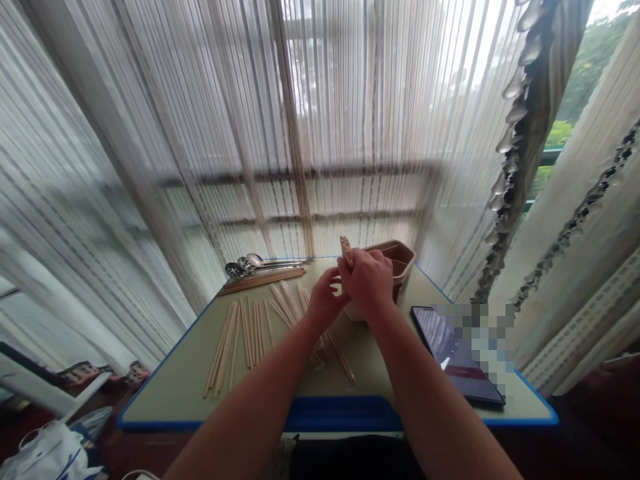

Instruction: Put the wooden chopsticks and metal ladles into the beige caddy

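Observation:
Raised over the middle of the table, my right hand [369, 275] is closed round a bundle of chopsticks [346, 249]; only the light, bunched ends stick out above the fingers. My left hand [326, 297] is just beside it, its fingers curved and apart with a gap between them and the thumb. Behind and below the right hand stands a beige-pink holder [407, 263] with a few thin sticks inside, partly hidden by my hand. Loose wooden chopsticks [256, 330] lie in rows to the left. More sticks, some in clear wrapping [285, 303], lie near my left forearm.
Slotted metal spoons [245, 265] and darker brown chopsticks [265, 280] lie at the table's back left. A tablet [457, 357] rests at the right. The table [175, 393] has a blue edge and a blue front tray [343, 413]. Curtains [240, 133] hang behind it.

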Demonstrator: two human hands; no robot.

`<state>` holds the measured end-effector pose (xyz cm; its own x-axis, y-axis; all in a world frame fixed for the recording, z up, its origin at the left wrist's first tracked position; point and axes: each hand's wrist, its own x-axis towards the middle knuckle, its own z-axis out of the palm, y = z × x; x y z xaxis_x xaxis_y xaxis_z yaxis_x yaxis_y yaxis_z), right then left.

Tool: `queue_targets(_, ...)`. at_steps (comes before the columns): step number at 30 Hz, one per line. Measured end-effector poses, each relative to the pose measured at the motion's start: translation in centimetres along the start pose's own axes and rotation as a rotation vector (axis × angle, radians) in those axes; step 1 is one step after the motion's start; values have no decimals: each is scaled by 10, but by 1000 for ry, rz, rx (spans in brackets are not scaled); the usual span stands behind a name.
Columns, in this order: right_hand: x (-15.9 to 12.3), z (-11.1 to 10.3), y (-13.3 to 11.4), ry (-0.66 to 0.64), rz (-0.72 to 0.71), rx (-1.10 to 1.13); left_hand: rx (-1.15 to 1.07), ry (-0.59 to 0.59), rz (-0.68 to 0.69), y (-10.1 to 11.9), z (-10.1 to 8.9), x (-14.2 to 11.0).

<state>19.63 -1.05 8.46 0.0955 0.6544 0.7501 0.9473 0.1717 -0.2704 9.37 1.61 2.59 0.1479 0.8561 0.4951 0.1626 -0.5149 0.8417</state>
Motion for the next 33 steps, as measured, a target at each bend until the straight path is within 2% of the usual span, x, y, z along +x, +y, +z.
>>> queue_targets(11,-1,-8,2,-96,-6,10,-34,7,29,-9,0,3)
queue_targets(19,-1,-24,24,-8,-9,334,-34,10,8,-3,3,-2)
queue_targets(26,0,-16,28,-21,-62,348,-38,8,-9,-3,3,0)
queue_targets(30,-3,-15,23,39,-73,327,12,-35,-42,1,2,0)
queue_targets(33,-9,-14,16,185,-108,279,162,-37,-64,11,-13,-7)
